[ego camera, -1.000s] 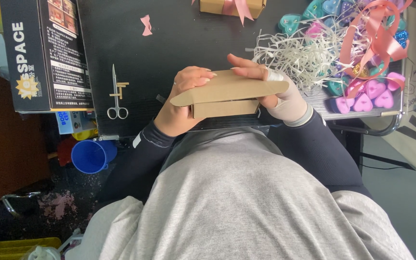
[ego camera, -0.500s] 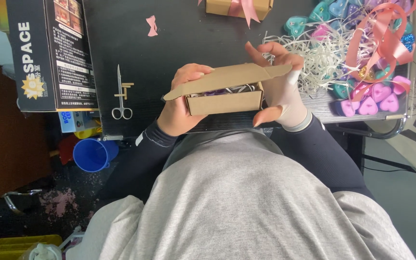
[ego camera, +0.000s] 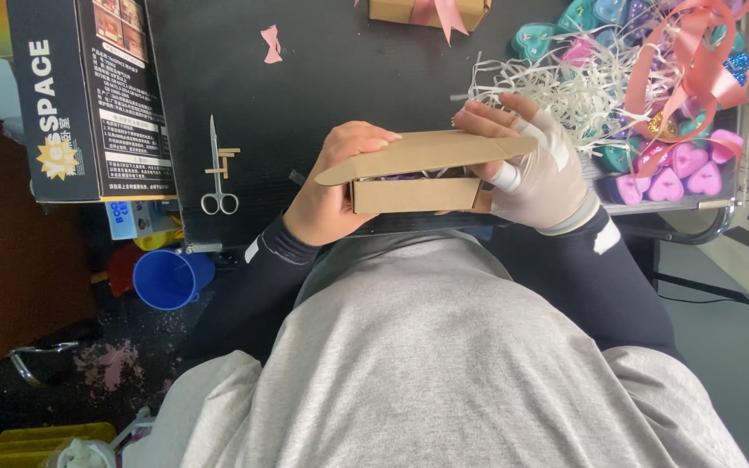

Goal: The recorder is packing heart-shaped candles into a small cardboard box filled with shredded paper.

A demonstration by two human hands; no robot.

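Cardboard box (ego camera: 413, 192) (lid ajar, contents apparently shredded paper) is clamped between left hand (ego camera: 333, 186) and bandaged right hand (ego camera: 537, 169).

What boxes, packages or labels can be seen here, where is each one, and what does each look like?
Small cardboard box: plain brown, oblong, lid flap raised; left hand and bandaged right hand hold it.
Large printed carton: far left on the black table, dark with white lettering and a yellow emblem.
Ribboned box: top edge, brown with a pink bow.
Small blue packet: under the carton.
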